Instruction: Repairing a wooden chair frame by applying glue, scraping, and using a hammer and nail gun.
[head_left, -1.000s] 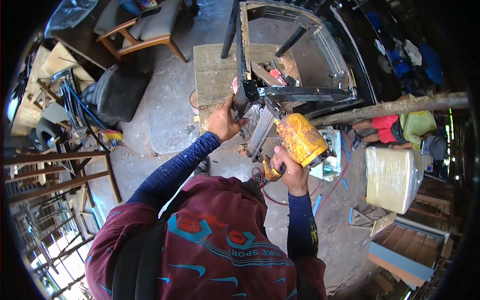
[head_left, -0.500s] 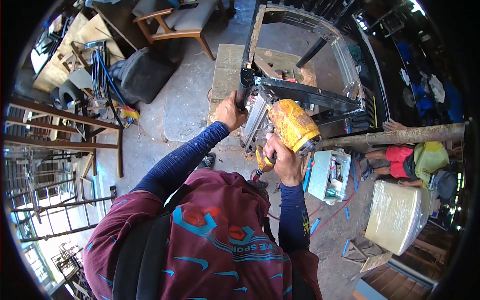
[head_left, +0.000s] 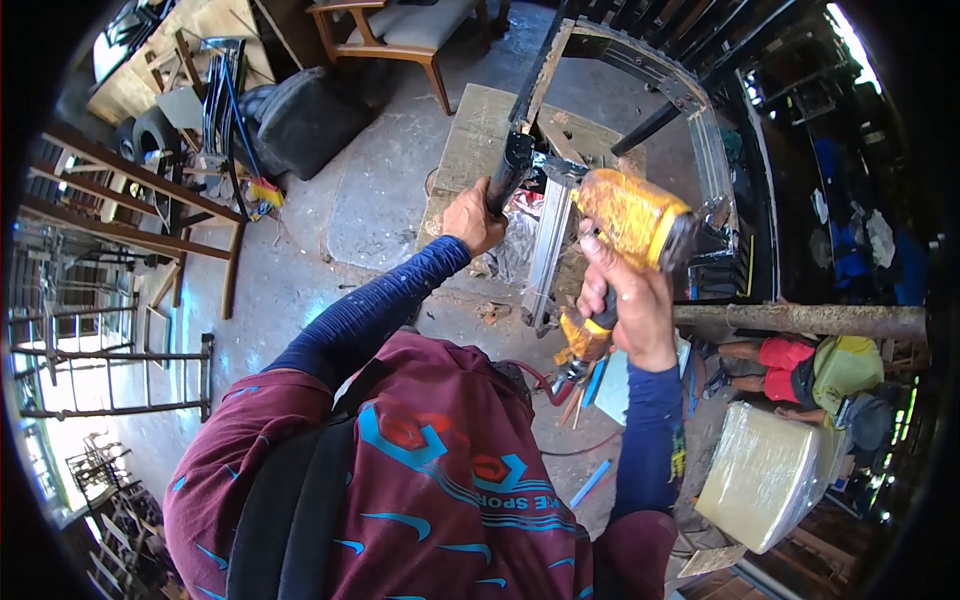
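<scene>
My left hand (head_left: pixel 473 218) is closed round a dark post at the near corner of a black chair frame (head_left: pixel 712 165). Pale, bare strips run along the frame's rails. In my right hand (head_left: pixel 635 300) is a worn yellow air nail gun (head_left: pixel 625 208), gripped by its handle. A long silver magazine (head_left: pixel 548 240) slants down from the gun's front. The nose is up against the frame's near rail; whether it touches cannot be made out. A red hose (head_left: pixel 540 385) trails below the handle.
The frame stands over a worn wooden board (head_left: pixel 462 140). A pale box (head_left: pixel 640 385) is partly behind my right forearm. At right are a person in red shorts (head_left: pixel 785 365) and a plastic-wrapped block (head_left: pixel 755 475). A cushioned chair (head_left: pixel 400 35) and wooden frame (head_left: pixel 150 190) stand left.
My right hand and the nail gun have moved right and slightly up in view. My left hand keeps hold of the post. The whole view has shifted, and my forearm now covers more of the pale box.
</scene>
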